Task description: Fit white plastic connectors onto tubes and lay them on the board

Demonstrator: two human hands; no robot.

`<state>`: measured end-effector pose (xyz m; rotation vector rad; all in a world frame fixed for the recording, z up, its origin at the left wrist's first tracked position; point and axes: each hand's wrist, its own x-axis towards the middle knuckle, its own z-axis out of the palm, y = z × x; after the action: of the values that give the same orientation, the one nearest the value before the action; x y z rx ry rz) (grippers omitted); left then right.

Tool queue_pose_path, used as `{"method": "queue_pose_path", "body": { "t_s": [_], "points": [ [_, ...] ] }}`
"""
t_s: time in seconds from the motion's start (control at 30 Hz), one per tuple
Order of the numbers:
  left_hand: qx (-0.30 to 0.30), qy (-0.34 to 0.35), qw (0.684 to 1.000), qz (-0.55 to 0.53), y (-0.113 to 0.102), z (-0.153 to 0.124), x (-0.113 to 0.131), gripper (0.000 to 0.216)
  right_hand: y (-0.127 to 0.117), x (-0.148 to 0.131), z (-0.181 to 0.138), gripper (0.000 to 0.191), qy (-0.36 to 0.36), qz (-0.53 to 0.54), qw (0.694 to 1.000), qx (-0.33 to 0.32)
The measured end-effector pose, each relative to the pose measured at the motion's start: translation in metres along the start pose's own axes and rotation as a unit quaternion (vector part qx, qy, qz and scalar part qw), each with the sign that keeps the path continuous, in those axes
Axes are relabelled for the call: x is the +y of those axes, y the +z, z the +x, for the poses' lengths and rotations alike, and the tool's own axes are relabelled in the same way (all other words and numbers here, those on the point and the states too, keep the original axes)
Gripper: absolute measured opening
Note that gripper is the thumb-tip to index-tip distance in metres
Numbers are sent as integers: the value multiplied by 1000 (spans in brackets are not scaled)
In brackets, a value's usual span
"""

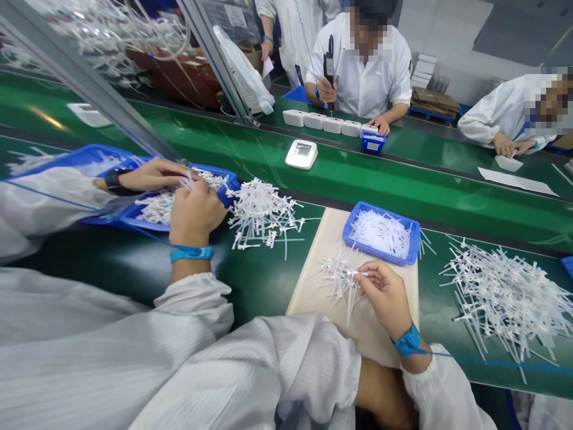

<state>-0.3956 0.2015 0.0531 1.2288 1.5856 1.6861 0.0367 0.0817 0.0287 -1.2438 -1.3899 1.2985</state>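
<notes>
Left hand hidden, can't tell its state; right hand (385, 289) pinches thin white piece (358, 273) above beige mat (371, 336). Clocked from right hand: co-worker's hands (197, 209), close together, 10 o'clock; white heap (262, 206), also 10, nearer; small pile (335, 275) on mat, 9; blue tray (405, 258) of white strips (380, 232), 12; big heap (514, 292), 3 o'clock.

Glossy plastic tray (380, 253), smooth plastic strips (510, 298), matt beige board (376, 331).

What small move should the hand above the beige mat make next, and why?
Probably lift the white piece clear of the scattered pieces on the mat: the right hand seems to pinch it, and others crowd close, so they might snag.
</notes>
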Motion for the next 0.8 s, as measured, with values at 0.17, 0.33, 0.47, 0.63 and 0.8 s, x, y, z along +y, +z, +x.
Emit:
{"method": "queue_pose_path", "body": {
  "t_s": [0.17, 0.33, 0.47, 0.63, 0.8],
  "points": [
    [32, -146, 982, -119, -9, 9, -11, 50, -11, 0, 1, 23, -44, -100, 994, -22],
    [53, -198, 961, -184, -8, 9, -11, 52, -41, 2, -13, 20, -76, -151, 986, 4],
    [47, -207, 955, -209, -4, 4, -6, 52, -46, 11, -21, 18, -146, -189, 966, -95],
    [25, -209, 952, -223, 0, -2, 1, 50, -35, 26, -25, 32, -159, -301, 929, -147],
    [30, -219, 947, -232, 3, -5, 7, 48, -29, 24, -21, 21, -105, -373, 910, -144]
  ]
}}
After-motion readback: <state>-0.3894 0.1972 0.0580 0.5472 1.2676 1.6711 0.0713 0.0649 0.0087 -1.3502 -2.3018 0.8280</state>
